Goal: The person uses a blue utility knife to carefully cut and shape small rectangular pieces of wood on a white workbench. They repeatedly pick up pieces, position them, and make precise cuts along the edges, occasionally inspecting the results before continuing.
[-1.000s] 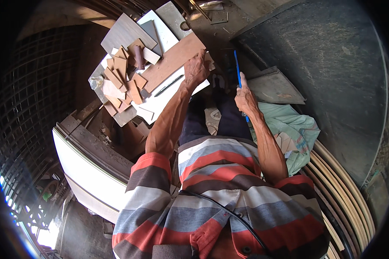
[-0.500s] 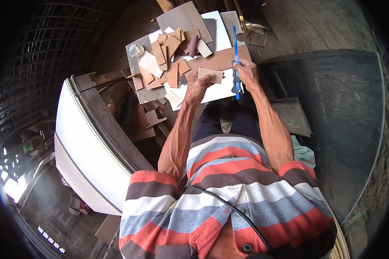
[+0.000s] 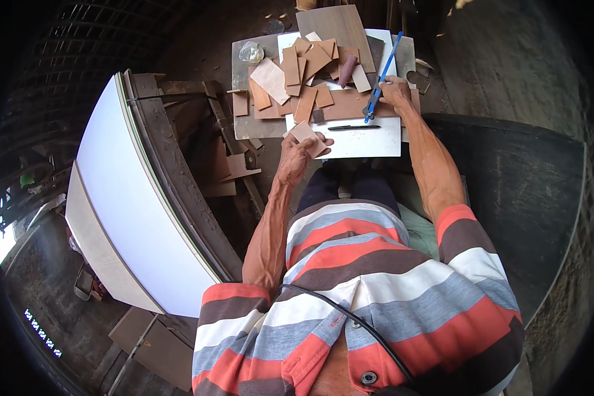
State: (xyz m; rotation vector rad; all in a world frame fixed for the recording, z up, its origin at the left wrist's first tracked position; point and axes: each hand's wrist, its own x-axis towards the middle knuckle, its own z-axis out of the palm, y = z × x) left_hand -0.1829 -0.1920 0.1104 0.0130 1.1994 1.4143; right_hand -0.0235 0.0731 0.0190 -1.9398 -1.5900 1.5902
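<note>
My left hand (image 3: 297,153) grips a small pale rectangular board piece (image 3: 307,137), thumb and fingers at its edges, just below the white board (image 3: 369,146). My right hand (image 3: 396,94) is closed on a long, narrow blue tool (image 3: 390,56) with a dark fitting near its lower end, held slanted over the board stack. A black pen (image 3: 353,128) lies on the white board beside a long brown strip (image 3: 350,105). A pile of brown and pink offcuts (image 3: 290,69), a maroon cylinder (image 3: 347,69) and a grey-brown panel (image 3: 330,26) cover the work top (image 3: 244,119).
A clear crumpled bag (image 3: 251,53) sits at the top's left corner. Large white and beige panels (image 3: 132,204) lean at my left beside wood scraps (image 3: 237,168). A dark sheet (image 3: 521,185) stands at my right; pale green cloth (image 3: 416,228) lies below my right arm.
My left hand has picked up the pale piece and drawn it down toward me. My right hand has lifted the blue tool up over the stack, now slanted. The view has shifted toward the work top.
</note>
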